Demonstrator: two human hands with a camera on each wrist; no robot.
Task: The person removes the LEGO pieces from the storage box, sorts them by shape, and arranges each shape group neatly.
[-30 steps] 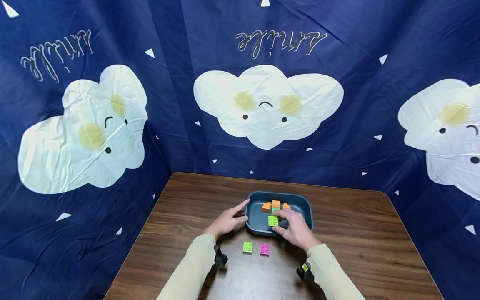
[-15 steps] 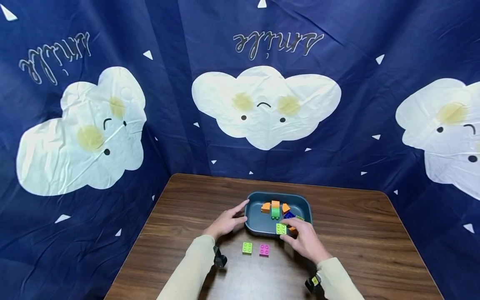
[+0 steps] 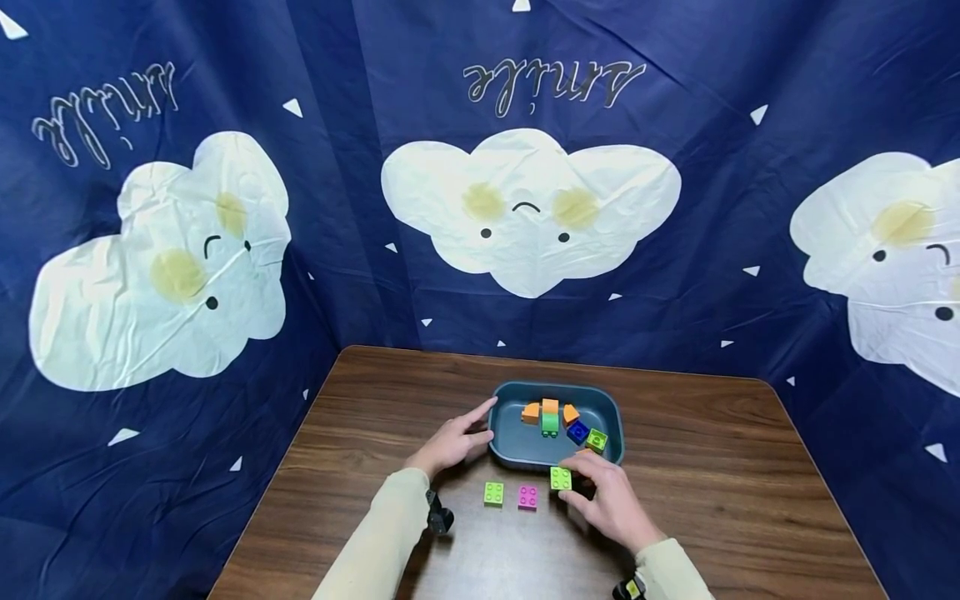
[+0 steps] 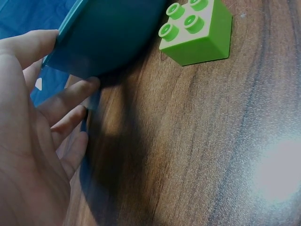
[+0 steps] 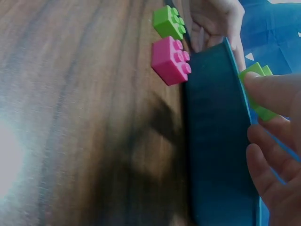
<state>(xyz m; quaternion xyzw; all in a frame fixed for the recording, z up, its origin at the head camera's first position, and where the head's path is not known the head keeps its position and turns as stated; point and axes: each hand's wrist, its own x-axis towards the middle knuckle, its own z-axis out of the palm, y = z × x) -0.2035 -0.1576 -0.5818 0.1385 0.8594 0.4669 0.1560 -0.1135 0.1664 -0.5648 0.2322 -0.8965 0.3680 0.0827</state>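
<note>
My right hand (image 3: 611,500) pinches a lime green toy brick (image 3: 560,478) between thumb and fingers, studs up, at the near edge of the dark teal bin (image 3: 517,457). The same brick (image 5: 257,96) shows beside the bin's rim in the right wrist view. My left hand (image 3: 450,446) touches the bin's left end with its fingers extended. A second lime green brick (image 3: 493,494) and a pink brick (image 3: 527,497) stand side by side on the table before the bin, with a small gap between them.
Inside the bin lie an orange and green stack (image 3: 550,423), orange pieces (image 3: 531,413), a blue brick (image 3: 577,432) and another lime green brick (image 3: 597,440). An orange piece near my right fingers is partly hidden. Dark blue cloth (image 3: 450,317) hangs behind the wooden table (image 3: 712,467).
My right hand has drawn the lime green brick from over the bin toward me, to the near edge. More bricks in the bin are uncovered. The left hand stays at the rim.
</note>
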